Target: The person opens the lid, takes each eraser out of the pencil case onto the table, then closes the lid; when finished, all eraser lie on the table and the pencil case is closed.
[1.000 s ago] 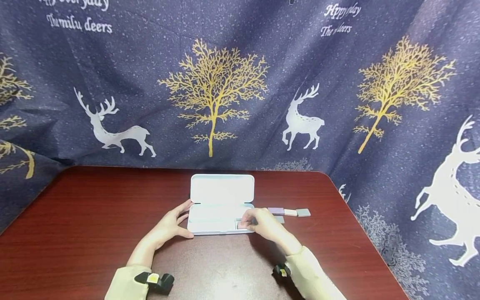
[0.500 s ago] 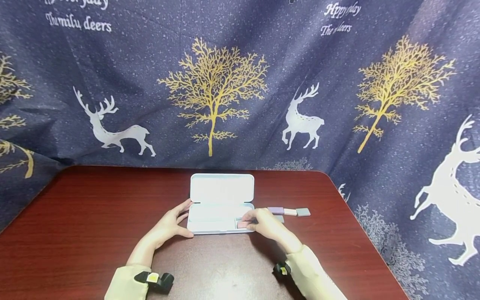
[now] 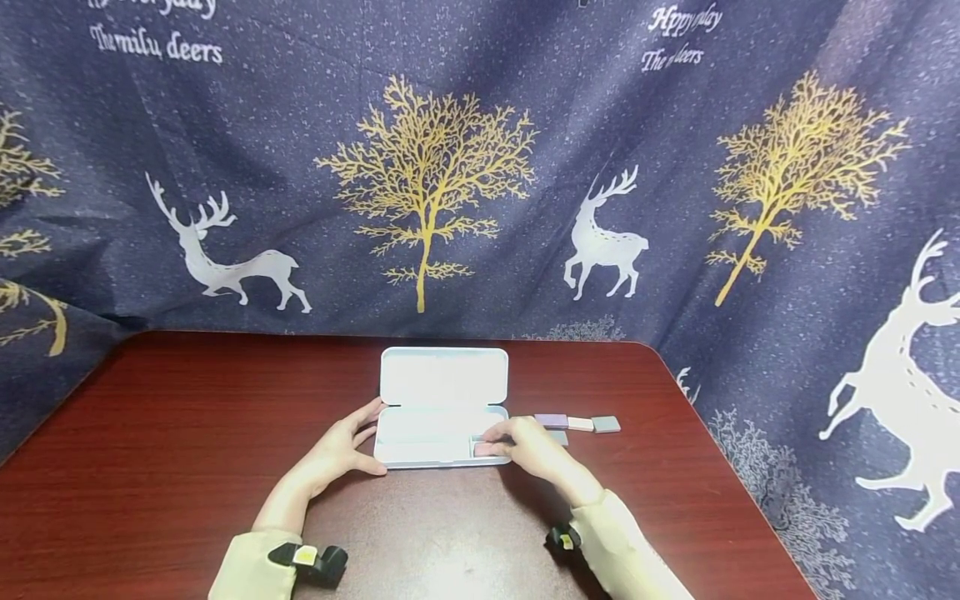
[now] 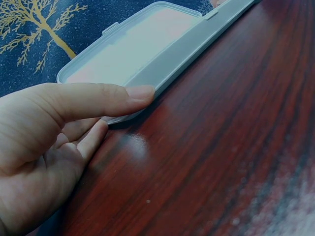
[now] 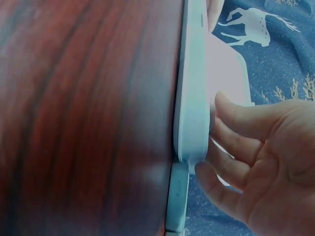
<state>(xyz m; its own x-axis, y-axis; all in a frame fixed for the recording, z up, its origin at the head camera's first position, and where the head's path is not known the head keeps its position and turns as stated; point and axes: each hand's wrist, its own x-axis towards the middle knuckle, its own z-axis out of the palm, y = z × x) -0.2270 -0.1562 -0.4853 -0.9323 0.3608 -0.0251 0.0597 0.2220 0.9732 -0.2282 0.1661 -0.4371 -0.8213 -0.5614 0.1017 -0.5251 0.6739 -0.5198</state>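
A pale, nearly white pencil case lies on the table with its lid raised at the back. My left hand grips its left end; in the left wrist view the thumb lies along the front wall. At the right end, my right hand reaches into a small compartment and pinches a small pink block there. The fingers cover part of that block. In the right wrist view, the hand is beside the case's end wall.
Right of the case lie a purple block, a whitish block and a grey block in a row. Another grey block is partly behind the right hand. A dark patterned curtain hangs behind the table.
The right fingers shift slightly at the pink block, which showed more plainly half a second ago. The left hand and the case stay in place.
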